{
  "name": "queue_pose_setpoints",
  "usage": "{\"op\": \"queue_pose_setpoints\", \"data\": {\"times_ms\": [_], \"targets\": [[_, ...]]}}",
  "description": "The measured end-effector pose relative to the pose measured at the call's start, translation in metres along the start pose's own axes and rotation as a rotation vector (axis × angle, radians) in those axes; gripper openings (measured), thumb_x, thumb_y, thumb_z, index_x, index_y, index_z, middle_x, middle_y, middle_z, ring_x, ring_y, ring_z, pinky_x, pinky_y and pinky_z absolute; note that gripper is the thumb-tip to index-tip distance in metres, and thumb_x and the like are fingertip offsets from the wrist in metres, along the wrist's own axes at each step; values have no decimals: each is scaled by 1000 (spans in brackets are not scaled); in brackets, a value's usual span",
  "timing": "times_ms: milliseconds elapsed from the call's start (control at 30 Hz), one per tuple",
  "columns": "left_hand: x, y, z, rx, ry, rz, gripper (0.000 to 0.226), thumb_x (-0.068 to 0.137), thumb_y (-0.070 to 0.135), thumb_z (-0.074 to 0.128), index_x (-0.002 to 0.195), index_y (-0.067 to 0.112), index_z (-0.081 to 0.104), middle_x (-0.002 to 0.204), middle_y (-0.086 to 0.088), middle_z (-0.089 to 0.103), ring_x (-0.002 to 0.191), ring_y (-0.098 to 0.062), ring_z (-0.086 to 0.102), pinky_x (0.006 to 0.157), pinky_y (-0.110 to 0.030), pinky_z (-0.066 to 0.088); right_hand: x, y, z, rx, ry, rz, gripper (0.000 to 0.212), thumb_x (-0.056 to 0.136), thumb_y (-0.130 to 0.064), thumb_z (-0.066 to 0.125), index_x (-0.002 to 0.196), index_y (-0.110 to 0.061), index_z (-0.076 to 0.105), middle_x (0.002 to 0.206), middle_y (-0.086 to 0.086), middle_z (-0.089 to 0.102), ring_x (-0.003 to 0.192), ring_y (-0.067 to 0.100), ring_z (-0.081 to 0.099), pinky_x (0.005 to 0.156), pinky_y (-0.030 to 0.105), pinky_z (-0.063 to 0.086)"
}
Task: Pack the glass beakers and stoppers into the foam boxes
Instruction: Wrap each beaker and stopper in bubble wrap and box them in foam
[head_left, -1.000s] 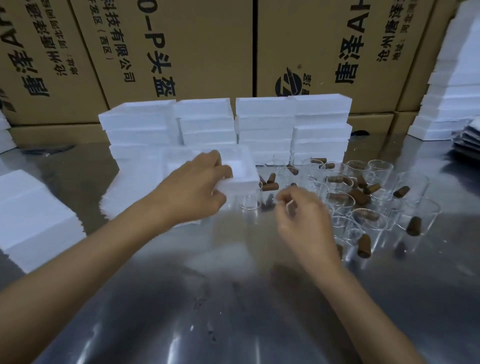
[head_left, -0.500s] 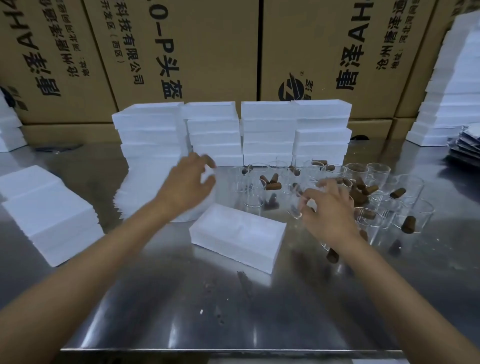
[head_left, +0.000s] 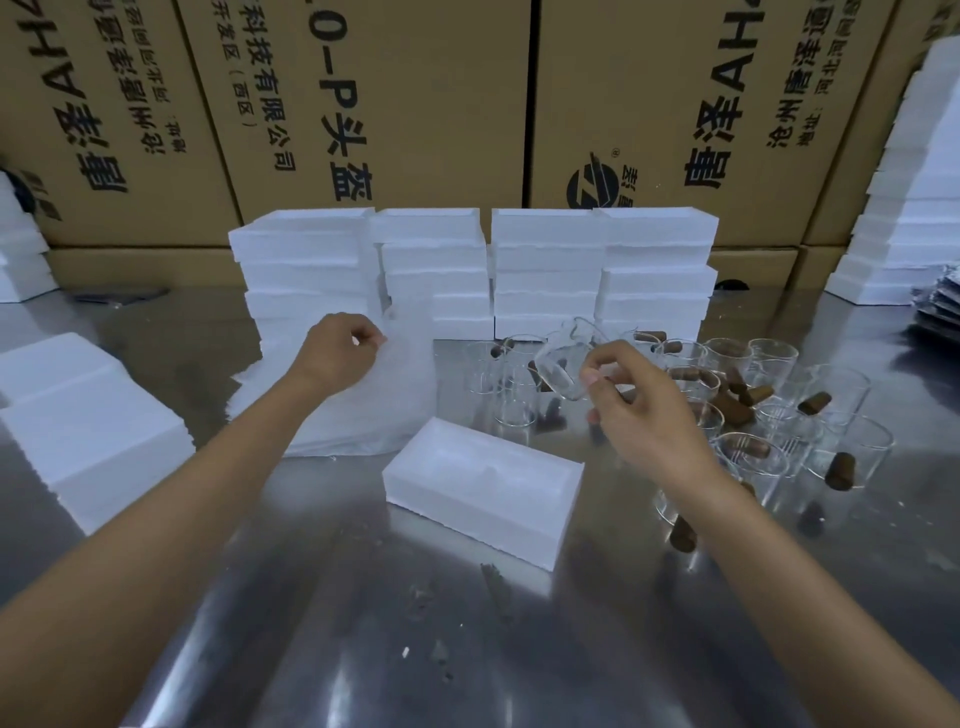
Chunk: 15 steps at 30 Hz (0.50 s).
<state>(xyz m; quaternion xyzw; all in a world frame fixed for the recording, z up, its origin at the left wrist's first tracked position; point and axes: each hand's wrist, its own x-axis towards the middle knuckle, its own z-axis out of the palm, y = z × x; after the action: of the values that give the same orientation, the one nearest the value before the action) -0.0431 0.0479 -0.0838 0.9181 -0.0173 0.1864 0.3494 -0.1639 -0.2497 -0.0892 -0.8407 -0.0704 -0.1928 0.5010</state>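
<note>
We are holding a glass beaker (head_left: 563, 358) tilted in the air with our right hand (head_left: 641, 410), thumb and fingertips pinching its rim, above the cluster of beakers (head_left: 769, 410) and brown stoppers (head_left: 840, 470) that is sitting toward the right side of the steel worktop (head_left: 467, 623). Our left hand (head_left: 340, 353) is curling its fingers and pinching the top of a thin white foam sheet (head_left: 379, 410), lifting it from a pile lying left of the worktop's middle. An open foam box (head_left: 480, 488) is lying near the middle of the worktop, between our forearms, its hollow facing up; nothing is showing inside it. Stacks of foam boxes (head_left: 545, 270) are standing along the far edge, in front of cardboard cartons (head_left: 389, 104). More white foam blocks (head_left: 88, 431) are resting by the left edge, and another foam stack (head_left: 914, 208) is rising at the far right corner.
</note>
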Motion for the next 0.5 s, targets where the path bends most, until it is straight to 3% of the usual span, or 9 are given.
{"op": "queue_pose_setpoints", "data": {"times_ms": [67,200,300,500], "targets": [[-12,11,-8,-17,6,39,15,97,13,57,89,8,69,89,3,56,80,-19,50,75,-29,39,-1,-13,-2,144,-5,7,9,101,-26,54,94,-29,60,73,-15,66,61,8,64,48,20,48],[-40,38,-17,-41,-21,138,17,99,14,55,88,11,67,88,9,52,72,-8,48,66,-20,38,-3,-46,-5,387,-132,-20,10,100,-24,57,101,-16,62,73,3,65,62,13,57,55,24,46],[-62,55,-19,-50,-32,228,17,100,13,54,88,14,66,86,12,52,73,-6,49,64,-6,36,-9,-64,1,378,-224,-92,11,100,-23,58,101,-13,62,77,6,66,63,15,57,57,28,45],[-93,70,-20,-107,-80,254,22,102,13,50,94,14,70,97,4,59,80,4,51,71,-3,34,-17,-64,8,296,-201,-76,8,99,-23,59,94,-19,63,70,3,63,56,14,55,56,31,44]]}}
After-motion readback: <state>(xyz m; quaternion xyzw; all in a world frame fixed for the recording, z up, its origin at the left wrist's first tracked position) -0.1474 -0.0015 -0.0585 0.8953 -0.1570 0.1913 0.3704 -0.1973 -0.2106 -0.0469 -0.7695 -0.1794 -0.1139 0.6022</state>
